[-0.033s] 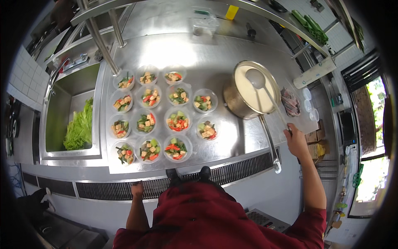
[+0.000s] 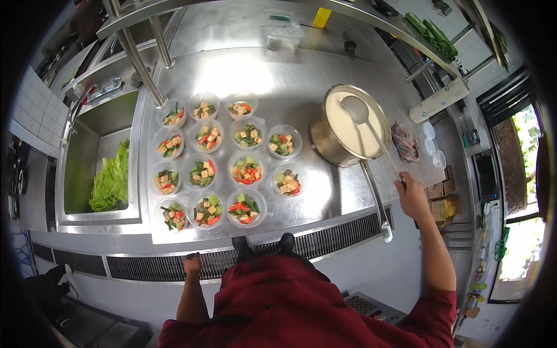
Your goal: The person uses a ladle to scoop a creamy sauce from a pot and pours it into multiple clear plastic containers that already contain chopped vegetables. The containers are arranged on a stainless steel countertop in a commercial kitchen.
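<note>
My right hand (image 2: 413, 194) is closed around the long handle of a ladle (image 2: 355, 109). The ladle's round bowl rests over the creamy white liquid (image 2: 345, 124) in a large steel pot (image 2: 329, 142), whose long handle points toward me. Down by my left side, clear of the counter, my left hand (image 2: 192, 265) is curled closed; whatever it may hold is too small to make out. Several clear plastic bowls (image 2: 262, 216) stand in rows left of the pot. They contain tofu-like cubes, green vegetables and red pepper pieces.
Leafy lettuce (image 2: 113, 177) lies in the steel sink (image 2: 75, 165) on the left. Right of the pot are a crumpled cloth-like bundle (image 2: 405, 142) and small white tubs (image 2: 429, 130). A clear container (image 2: 284, 40) sits at the back, under an overhead shelf (image 2: 371, 20) with metal posts.
</note>
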### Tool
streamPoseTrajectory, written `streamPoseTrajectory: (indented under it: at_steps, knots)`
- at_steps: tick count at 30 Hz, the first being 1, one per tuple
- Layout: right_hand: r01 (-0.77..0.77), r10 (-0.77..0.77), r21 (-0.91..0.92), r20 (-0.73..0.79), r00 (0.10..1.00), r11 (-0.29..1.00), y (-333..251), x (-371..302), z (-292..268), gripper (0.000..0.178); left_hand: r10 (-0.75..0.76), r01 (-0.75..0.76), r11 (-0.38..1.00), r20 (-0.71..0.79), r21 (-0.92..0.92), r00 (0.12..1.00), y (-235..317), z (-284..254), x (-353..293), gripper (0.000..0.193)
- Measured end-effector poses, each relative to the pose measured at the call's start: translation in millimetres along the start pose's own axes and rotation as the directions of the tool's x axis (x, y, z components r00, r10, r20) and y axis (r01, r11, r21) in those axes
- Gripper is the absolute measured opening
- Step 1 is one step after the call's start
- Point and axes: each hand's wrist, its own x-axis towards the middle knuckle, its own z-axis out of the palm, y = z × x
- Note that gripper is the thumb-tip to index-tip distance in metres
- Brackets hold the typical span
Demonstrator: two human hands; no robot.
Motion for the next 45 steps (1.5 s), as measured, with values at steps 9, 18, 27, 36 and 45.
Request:
streamPoseTrajectory:
  at_steps: [9,18,27,36,45]
  knots:
    - [-0.449,0.091,0.605,0.528,0.845,0.658,-7.0,20.0,-31.1,0.028,0.068,-0.072,0.995,-0.051,-0.076,0.996,2.1,22.2,4.8,0.041]
    - [-0.505,0.104,0.592,0.579,0.809,0.628,-15.6,29.7,-85.1,0.032,-0.054,0.057,0.995,0.026,-0.086,0.998,53.0,11.6,-61.9,0.041]
    - [-0.458,0.123,0.526,0.551,0.825,0.717,-33.8,23.4,-119.8,0.03,-0.019,0.019,0.999,0.013,0.033,1.0,23.8,31.0,-25.6,0.042]
    - [-0.421,0.061,0.519,0.575,0.816,0.744,-63.7,6.6,-132.8,0.029,-0.02,0.02,0.998,0.01,0.053,1.0,45.7,24.1,-29.0,0.041]
    - [-0.403,-0.036,0.537,0.631,0.775,0.741,-89.8,-2.4,-112.7,0.028,-0.019,0.018,0.999,0.018,0.035,1.0,44.5,16.5,-26.6,0.041]
